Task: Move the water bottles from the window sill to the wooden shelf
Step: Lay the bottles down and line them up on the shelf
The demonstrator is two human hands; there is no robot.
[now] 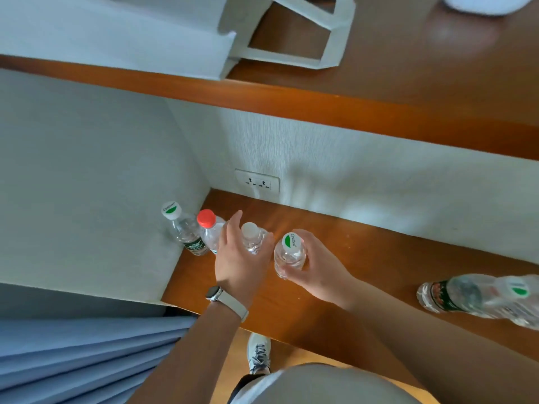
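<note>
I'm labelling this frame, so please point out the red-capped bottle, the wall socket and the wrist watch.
red-capped bottle (206,218): head view, on its red cap.
wall socket (257,183): head view, middle of its faceplate.
watch (214,293): head view, on its face.

Colours we see along the shelf (364,258)
We note its orange-brown wood, clear bottles (186,231), a red cap (206,218), a green-marked white cap (292,241), a pale blue curtain (73,360).

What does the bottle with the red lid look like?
The red-lidded bottle is small and made of clear plastic, with a round red cap on top. It stands upright on the brown wooden surface near the corner wall. A green-labelled bottle stands close on its left in the picture. The left hand hides its right side and bottom, so I cannot tell if they touch.
</note>
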